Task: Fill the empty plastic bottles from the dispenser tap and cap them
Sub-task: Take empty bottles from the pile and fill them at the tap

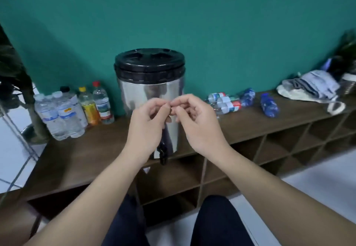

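A steel dispenser (150,91) with a black lid stands on a brown shelf top (86,159), its black tap (163,154) hanging over the front edge. My left hand (148,122) and right hand (196,122) are raised in front of its body with fingers curled, and their fingertips meet. A small dark spot shows between the tips; whether it is an object is unclear. Several capped bottles (63,110) holding liquid stand upright to the dispenser's left. To its right, several bottles (227,103) lie on their sides, among them blue ones (269,107).
A cloth bag with folded fabric (312,87) lies at the shelf's far right. A plant (15,76) stands at the left end. Open cubby holes (269,149) run under the shelf top. My knees (217,222) are below, above a white tiled floor.
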